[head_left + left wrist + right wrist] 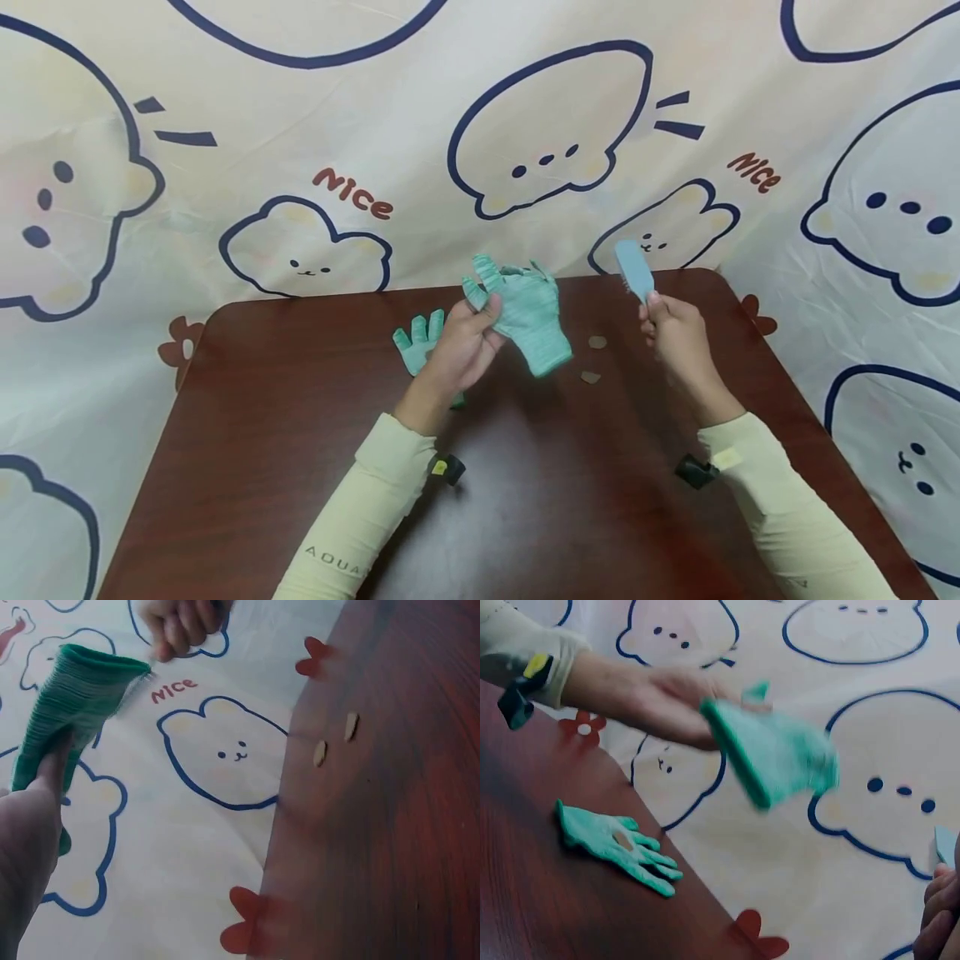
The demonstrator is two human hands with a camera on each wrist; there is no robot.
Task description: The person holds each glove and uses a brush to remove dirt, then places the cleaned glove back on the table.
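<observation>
My left hand point(467, 346) grips a mint-green knit glove point(531, 321) by its side, thumb over the fabric, and holds it up above the table. The glove's cuff points down to the right in the head view. In my right hand point(678, 342) is the handle of a light blue brush point(634, 267), raised to the right of the glove and apart from it, with short bristles along its edge. A second green glove point(592, 829) lies flat on the table, partly hidden behind my left hand in the head view. A small tan piece point(622, 840) lies on it.
Two small flat tan pieces, one farther back point(597, 342) and one nearer point(591, 377), lie on the dark brown table point(300, 467). A pale cloth point(420, 125) printed with cartoon animals hangs behind the table and along its sides.
</observation>
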